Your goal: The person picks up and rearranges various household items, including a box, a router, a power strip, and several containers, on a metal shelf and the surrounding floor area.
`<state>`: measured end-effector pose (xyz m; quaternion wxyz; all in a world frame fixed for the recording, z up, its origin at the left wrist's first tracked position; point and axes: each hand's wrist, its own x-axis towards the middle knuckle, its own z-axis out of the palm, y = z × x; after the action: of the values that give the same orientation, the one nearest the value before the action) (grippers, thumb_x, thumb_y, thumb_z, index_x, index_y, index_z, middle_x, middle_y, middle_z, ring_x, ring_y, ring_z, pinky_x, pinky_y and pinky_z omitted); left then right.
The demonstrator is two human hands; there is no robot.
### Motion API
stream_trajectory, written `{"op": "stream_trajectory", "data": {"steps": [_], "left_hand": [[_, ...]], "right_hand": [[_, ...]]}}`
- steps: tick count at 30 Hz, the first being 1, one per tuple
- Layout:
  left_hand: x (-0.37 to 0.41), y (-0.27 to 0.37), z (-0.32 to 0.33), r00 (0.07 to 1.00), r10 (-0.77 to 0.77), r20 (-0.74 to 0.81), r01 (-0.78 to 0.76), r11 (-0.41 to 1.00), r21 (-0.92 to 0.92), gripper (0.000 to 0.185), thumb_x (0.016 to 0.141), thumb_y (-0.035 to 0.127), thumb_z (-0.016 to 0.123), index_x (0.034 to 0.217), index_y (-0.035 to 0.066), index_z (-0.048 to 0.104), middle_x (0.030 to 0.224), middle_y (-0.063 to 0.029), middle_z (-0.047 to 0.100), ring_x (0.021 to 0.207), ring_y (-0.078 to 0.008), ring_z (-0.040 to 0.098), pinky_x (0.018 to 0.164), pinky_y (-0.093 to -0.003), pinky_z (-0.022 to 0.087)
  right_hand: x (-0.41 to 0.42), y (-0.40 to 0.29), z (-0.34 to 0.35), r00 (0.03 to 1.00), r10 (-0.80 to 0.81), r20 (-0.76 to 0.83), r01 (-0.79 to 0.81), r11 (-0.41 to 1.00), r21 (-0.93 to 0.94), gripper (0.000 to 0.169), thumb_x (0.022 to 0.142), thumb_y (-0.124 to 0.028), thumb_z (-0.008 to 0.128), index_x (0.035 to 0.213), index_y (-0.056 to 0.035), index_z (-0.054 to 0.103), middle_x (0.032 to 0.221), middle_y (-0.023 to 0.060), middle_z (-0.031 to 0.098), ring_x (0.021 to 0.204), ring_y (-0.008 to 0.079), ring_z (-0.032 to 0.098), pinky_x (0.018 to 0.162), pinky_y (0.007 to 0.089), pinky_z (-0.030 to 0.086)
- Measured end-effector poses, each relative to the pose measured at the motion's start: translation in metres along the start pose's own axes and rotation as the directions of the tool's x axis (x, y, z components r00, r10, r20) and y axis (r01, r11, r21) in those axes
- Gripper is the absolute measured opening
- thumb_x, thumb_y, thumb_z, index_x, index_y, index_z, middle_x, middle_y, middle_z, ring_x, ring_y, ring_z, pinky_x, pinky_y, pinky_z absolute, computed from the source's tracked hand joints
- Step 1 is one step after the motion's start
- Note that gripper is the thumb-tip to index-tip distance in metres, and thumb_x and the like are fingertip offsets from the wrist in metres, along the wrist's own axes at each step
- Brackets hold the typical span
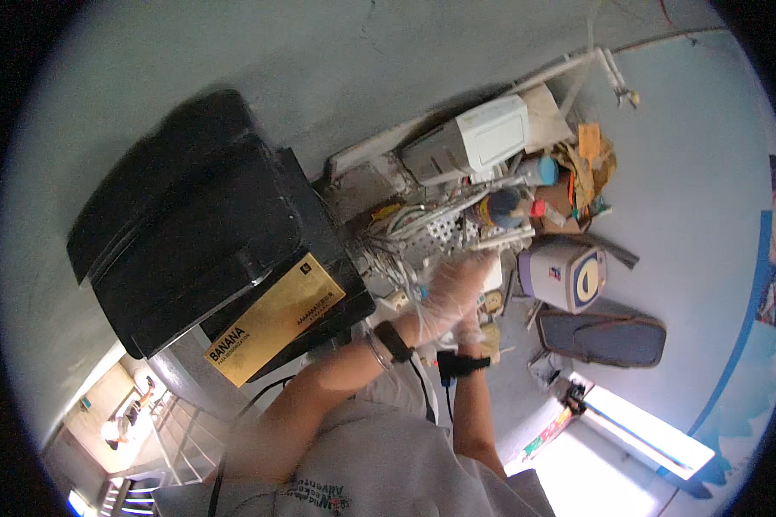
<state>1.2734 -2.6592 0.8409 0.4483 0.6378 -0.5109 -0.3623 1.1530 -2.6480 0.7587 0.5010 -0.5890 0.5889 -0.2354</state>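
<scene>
My left hand (pixel 456 287), in a thin see-through glove, reaches over a cluttered surface beside a small white object (pixel 493 274). Its fingertips blur against the clutter, so whether they grip anything cannot be told. Partly behind it is my right hand (pixel 469 331), also gloved, close to a small yellowish item (pixel 489 339); its fingers are hidden. Dark bands circle both wrists. Beyond the left hand stand a white perforated plastic basket (pixel 445 227), a tangle of cables (pixel 388 262) and a dark bottle (pixel 501 210) with a red cap.
On the left, a bulky black appliance (pixel 200 220) has a gold box (pixel 275 320) with writing against it. Farther back is a white-and-grey boxy unit (pixel 472 139). To the right are a white-and-purple container (pixel 559 274) and a dark padded case (pixel 601 339) against the wall.
</scene>
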Motion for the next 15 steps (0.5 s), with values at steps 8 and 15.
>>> {"op": "stream_trajectory", "data": {"steps": [8,15], "left_hand": [[0.031,-0.029,-0.058,0.985,-0.147,-0.094,0.149,0.989,0.021,0.023,0.090,0.025,0.042,0.097,0.008,0.057,0.086,-0.0142,0.062,0.076,-0.0320,0.060,0.062,-0.0372,0.047],[0.031,-0.045,-0.063,0.979,-0.124,-0.164,0.100,0.984,-0.148,0.020,0.089,0.022,0.043,0.096,0.006,0.055,0.081,-0.0143,0.062,0.074,-0.0320,0.059,0.064,-0.0370,0.045]], "right_hand": [[0.015,0.010,0.011,0.984,0.015,-0.179,0.023,0.978,0.207,0.025,0.081,-0.010,0.053,0.104,-0.0008,0.054,0.103,0.0098,0.055,0.089,0.0173,0.052,0.079,0.0279,0.041],[-0.009,0.092,-0.029,0.680,0.249,-0.689,-0.462,0.876,-0.139,0.042,0.079,-0.031,0.057,0.107,-0.0003,0.049,0.098,0.0105,0.050,0.083,0.0227,0.052,0.076,0.0324,0.041]]}}
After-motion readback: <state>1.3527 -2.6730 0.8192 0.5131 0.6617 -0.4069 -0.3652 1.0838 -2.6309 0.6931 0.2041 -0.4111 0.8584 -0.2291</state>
